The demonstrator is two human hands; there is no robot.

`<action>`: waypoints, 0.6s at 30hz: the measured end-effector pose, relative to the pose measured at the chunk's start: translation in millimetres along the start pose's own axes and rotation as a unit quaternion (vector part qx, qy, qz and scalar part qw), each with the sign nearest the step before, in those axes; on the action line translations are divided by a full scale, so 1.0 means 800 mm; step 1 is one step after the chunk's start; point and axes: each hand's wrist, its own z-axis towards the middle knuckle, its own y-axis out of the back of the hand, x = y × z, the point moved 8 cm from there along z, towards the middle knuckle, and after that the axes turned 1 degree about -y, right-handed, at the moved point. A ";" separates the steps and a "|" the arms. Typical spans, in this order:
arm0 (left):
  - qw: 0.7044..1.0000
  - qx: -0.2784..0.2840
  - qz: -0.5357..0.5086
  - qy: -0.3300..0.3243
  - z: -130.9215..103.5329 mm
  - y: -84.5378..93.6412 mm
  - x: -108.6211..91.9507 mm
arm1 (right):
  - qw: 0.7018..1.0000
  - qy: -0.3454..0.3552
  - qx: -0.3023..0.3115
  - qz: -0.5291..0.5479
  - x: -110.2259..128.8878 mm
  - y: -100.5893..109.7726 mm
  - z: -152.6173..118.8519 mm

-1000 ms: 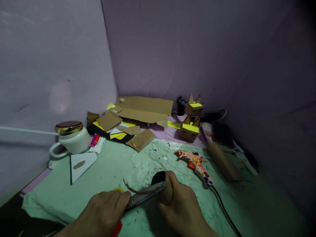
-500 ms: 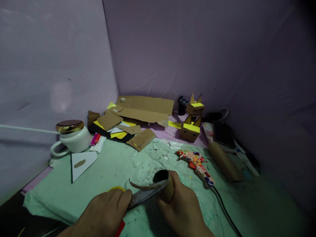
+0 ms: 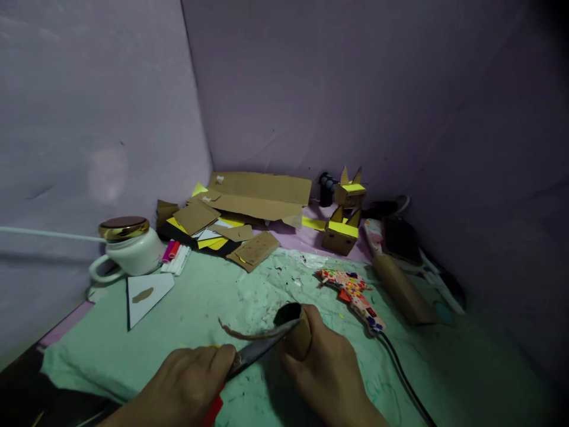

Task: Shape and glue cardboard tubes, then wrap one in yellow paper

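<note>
My left hand (image 3: 191, 376) is closed around a pair of scissors (image 3: 262, 350); part of a red handle shows below my fingers. The blades point up to the right and meet the rim of a brown cardboard tube (image 3: 300, 341). My right hand (image 3: 331, 362) wraps round this short tube, its dark opening tilted toward the left. A thin curled cardboard strip (image 3: 242, 335) hangs out leftward from the tube's edge, above the blades. To the right of the tube lies a glue gun (image 3: 353, 293) with a colourful pattern and a black cord.
Cardboard sheets (image 3: 260, 201) and yellow paper pieces lie at the back. Two cardboard boxes with ears, one the nearer box (image 3: 340, 240), stand back right. At left are a white mug (image 3: 137, 252), markers (image 3: 178, 260) and a white triangular piece (image 3: 149, 293). A longer cardboard tube (image 3: 404, 290) lies right.
The scissor blades have shifted slightly along the tube's rim, and the curled strip reaches farther left. My right hand keeps its hold on the tube.
</note>
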 end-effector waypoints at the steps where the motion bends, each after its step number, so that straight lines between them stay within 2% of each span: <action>1: 1.000 0.019 -0.008 0.003 0.002 -0.003 0.002 | 1.000 0.000 0.000 -0.004 0.000 0.001 0.001; 3: 0.999 0.031 -0.014 0.001 0.006 -0.006 0.004 | 1.000 0.001 -0.001 -0.012 0.000 0.003 0.001; 7: 1.000 -0.020 0.020 -0.013 0.011 0.003 0.000 | 0.999 0.006 -0.012 -0.039 -0.001 0.004 0.001; 13: 0.986 -0.092 0.137 0.020 0.006 0.007 -0.010 | 0.999 0.001 -0.029 -0.045 -0.003 0.002 -0.001; 15: 0.986 -0.119 0.119 0.009 0.003 0.007 -0.013 | 0.999 0.003 -0.033 -0.031 -0.003 0.002 -0.002; 18: 0.991 -0.120 0.063 -0.002 0.002 0.004 -0.009 | 0.999 0.004 -0.034 -0.019 -0.004 0.001 -0.002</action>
